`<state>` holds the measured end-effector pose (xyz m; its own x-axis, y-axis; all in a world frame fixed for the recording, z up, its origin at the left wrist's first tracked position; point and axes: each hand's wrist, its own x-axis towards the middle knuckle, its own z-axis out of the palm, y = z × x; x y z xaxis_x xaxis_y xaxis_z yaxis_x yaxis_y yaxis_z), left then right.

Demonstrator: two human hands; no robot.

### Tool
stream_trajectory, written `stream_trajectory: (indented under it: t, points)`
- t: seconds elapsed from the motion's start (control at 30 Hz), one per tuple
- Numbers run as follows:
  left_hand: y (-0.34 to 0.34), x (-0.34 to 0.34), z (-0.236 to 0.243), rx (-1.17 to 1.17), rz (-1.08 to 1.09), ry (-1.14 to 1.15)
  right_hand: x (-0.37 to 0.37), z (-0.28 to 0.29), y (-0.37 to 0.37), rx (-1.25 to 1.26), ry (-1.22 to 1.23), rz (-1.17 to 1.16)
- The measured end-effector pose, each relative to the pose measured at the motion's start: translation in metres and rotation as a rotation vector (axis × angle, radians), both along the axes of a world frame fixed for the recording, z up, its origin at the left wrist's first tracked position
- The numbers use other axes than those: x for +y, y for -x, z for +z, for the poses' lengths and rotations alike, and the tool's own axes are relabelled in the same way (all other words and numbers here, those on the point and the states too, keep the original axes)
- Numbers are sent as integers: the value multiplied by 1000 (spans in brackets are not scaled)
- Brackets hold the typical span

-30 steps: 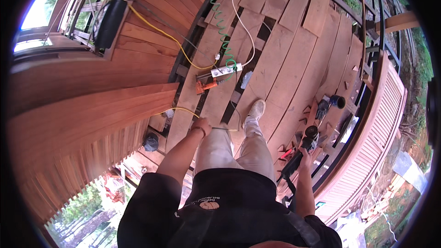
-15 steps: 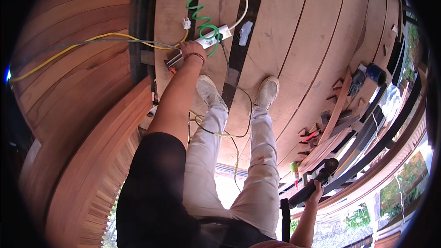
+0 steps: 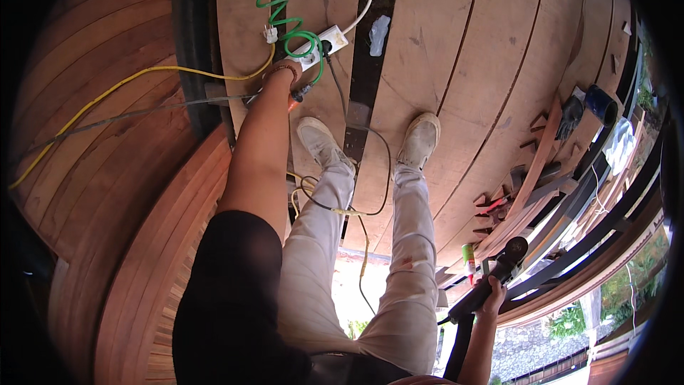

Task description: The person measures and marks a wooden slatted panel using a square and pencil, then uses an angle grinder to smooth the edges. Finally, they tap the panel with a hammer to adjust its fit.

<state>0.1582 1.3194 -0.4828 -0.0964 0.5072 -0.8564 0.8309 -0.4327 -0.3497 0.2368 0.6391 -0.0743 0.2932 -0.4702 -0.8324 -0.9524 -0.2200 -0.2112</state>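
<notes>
My left arm reaches forward to the floorboards, and my left hand (image 3: 279, 71) is down beside the white power strip (image 3: 331, 40). Its fingers are hidden behind the wrist, so what they touch or hold does not show. Just past the wrist, an orange part (image 3: 293, 103) with a dark fitting peeks out, close to the end of the green coiled hose (image 3: 273, 6). A black plug with a dark cord sits in the strip. On the right, low down, my right hand (image 3: 493, 296) is closed around the body of a black angle grinder (image 3: 476, 302), its round head pointing away.
A loose white plug (image 3: 271, 33) on a yellow cord (image 3: 160, 69) lies left of the strip. Cords loop between my shoes. Crumpled plastic (image 3: 379, 36) lies by a floor gap. At right are a dark glove (image 3: 569, 115), a blue cylinder (image 3: 600, 105), wood strips and a green bottle (image 3: 468, 255).
My left hand has shifted a little left and turned, hiding its fingers. The orange part now shows right of the wrist. The grinder, still in my right hand, has risen slightly in view.
</notes>
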Motion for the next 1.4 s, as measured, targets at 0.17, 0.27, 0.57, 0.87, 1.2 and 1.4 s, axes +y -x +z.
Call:
stream_trajectory:
  t: [0.17,0.27,0.57,0.87,1.2,1.4]
  points:
    - [-12,-15,59,-69,49,-119,-3,-4,-8,-5,-56,-26]
    - [-24,-20,86,-86,23,-94,7,-6,-11,-51,25,21]
    - [-9,-9,86,-127,35,-159,-20,-8,-11,-2,-25,1]
    - [20,8,116,-102,73,-77,10,-4,-9,4,55,59]
    - [55,-41,85,-484,-15,0,-7,-17,-2,28,12,32]
    - [55,-87,45,-369,-296,-349,10,-5,-7,44,71,131]
